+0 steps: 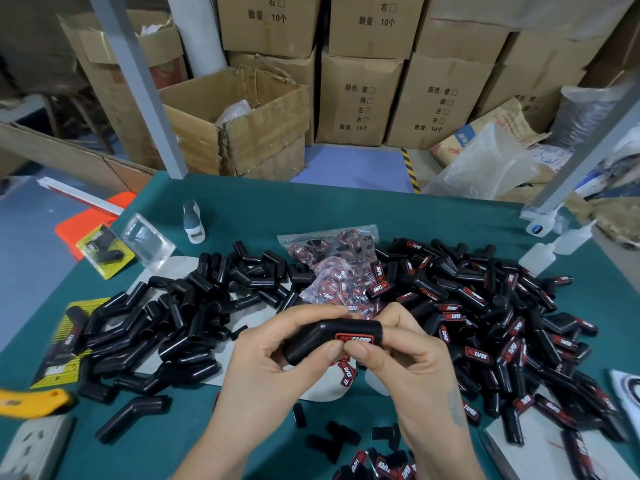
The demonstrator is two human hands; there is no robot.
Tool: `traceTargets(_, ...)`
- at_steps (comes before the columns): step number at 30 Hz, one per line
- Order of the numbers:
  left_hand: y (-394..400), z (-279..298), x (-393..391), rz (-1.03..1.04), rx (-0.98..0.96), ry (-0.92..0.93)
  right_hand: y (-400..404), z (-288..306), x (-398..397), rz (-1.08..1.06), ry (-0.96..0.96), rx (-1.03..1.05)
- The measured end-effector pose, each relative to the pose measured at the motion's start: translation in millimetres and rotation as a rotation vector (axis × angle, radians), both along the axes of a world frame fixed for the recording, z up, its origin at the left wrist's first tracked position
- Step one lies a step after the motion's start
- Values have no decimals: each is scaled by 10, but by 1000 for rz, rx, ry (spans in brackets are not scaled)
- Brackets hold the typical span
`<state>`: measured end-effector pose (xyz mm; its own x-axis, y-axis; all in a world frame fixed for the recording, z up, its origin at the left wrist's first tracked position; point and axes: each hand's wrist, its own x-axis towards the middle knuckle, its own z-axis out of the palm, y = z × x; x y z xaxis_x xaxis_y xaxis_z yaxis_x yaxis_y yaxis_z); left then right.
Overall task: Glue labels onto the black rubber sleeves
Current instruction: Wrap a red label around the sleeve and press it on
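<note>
A bent black rubber sleeve is held over the green table between both hands. My left hand grips its lower end, thumb near the label. My right hand grips the other end, and its thumb presses a red and black label onto the sleeve. Plain sleeves are heaped to the left. Labelled sleeves pile up on the right. Clear bags of loose labels lie behind my hands.
Glue bottles stand at the right edge and a white bottle at the back left. Packaged sleeves, a yellow tool and a power strip lie left. Cardboard boxes and metal posts stand behind.
</note>
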<state>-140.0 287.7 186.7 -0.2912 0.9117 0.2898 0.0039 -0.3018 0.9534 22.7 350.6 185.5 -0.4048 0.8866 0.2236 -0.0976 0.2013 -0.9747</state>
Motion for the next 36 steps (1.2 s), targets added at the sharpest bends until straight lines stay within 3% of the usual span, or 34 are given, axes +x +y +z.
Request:
traceTargets(12, 21, 29, -42, -44, -84, -188, 31, 158, 132, 166, -103, 33)
traceTargets(18, 4, 23, -34, -44, -91, -200, 26, 138, 128, 109, -122, 83)
traceTargets(27, -7, 13, -18, -41, -65, -172, 27, 93, 112, 41, -108, 151)
traceTargets(33, -25, 6, 8, 13, 20, 31, 44, 72, 66, 83, -61, 71)
traceTargets(36, -23, 0, 13, 0, 17, 41, 27, 32, 28, 53, -14, 48)
